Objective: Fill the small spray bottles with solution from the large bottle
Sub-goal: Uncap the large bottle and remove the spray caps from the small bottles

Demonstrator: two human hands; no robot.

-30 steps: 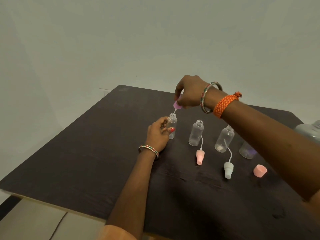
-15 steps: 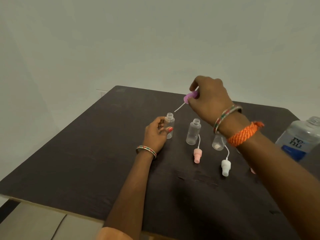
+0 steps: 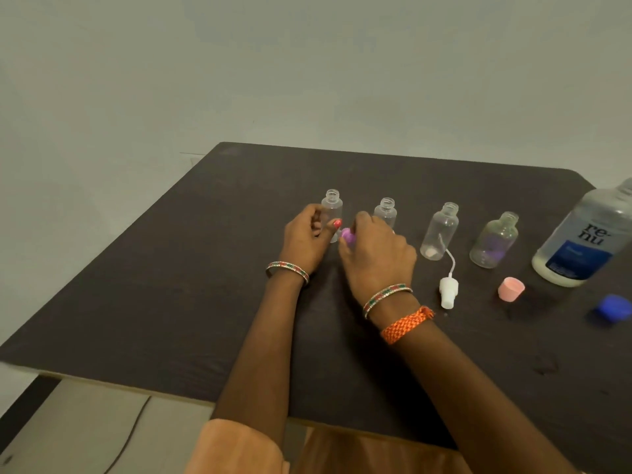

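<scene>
Centre frame, leftmost small spray bottle [image 3: 331,213] is held by left hand [image 3: 306,242] w/ purple sprayer top [image 3: 348,235] pinched in right hand [image 3: 374,254]; light, tippy, prob. best gripped mid-body; large bottle [image 3: 581,241] far right, uncapped.

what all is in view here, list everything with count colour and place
small spray bottles: four, clear, uncapped, in a row across the middle of the table
large bottle: one, clear with a blue label, uncapped, right end of the row
purple spray head: one, held down near the table between the two leftmost bottles
white spray head: one, with tube, lying in front of the third bottle
pink cap: one, in front of the fourth bottle
blue cap: one, in front of the large bottle
table: one, dark brown
left hand: around the leftmost bottle, bangle on the wrist
right hand: holds the purple spray head, bangle and orange band on the wrist
</scene>
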